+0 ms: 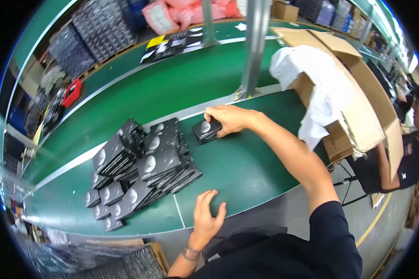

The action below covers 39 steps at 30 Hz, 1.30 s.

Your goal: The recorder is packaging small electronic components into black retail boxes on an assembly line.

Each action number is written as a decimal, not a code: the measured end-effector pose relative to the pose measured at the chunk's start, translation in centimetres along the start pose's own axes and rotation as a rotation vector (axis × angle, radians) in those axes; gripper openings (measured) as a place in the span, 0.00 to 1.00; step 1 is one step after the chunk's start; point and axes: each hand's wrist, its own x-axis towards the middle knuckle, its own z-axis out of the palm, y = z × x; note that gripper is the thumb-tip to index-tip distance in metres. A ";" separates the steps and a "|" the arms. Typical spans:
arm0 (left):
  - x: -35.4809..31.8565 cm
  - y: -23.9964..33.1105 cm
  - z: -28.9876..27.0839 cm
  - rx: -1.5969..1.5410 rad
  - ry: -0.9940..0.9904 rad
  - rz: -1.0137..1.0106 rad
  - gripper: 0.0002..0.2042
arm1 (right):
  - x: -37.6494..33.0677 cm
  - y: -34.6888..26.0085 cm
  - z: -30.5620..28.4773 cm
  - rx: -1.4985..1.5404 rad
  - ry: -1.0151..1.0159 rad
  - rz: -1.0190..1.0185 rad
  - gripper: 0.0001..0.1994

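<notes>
My right hand (229,120) is closed round a small stack of flat black boxes (204,129) at the back of the green work table (233,172). A pale round print shows on the top box. My left hand (206,215) hovers by the table's front edge, thumb and fingers apart, with nothing in it. Left of both hands stand piles of similar black boxes (160,162), some leaning and fanned out. More of them (111,193) lie at the piles' near left side. How many boxes the right hand grips is partly hidden by its fingers.
A large open cardboard carton (358,88) with a white plastic liner (307,69) stands at the right. A metal post (253,51) rises behind my right hand. Beyond it runs a green conveyor belt (172,83). Another person (395,162) is at the far right.
</notes>
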 end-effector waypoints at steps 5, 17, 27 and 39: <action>0.6 -1.0 -0.6 0.118 0.013 0.012 0.24 | 4.8 3.4 1.9 -0.042 0.365 -0.116 0.27; -1.8 -5.3 0.3 0.169 -0.404 -0.019 0.30 | -22.3 -16.4 4.2 0.434 0.436 -0.421 0.05; 5.1 7.1 6.7 0.687 -0.803 0.218 0.41 | -48.5 -11.1 -20.7 0.749 0.845 0.215 0.08; 2.0 1.7 6.3 0.843 -0.973 -0.034 0.44 | -36.6 12.4 -26.3 0.655 0.035 0.927 0.46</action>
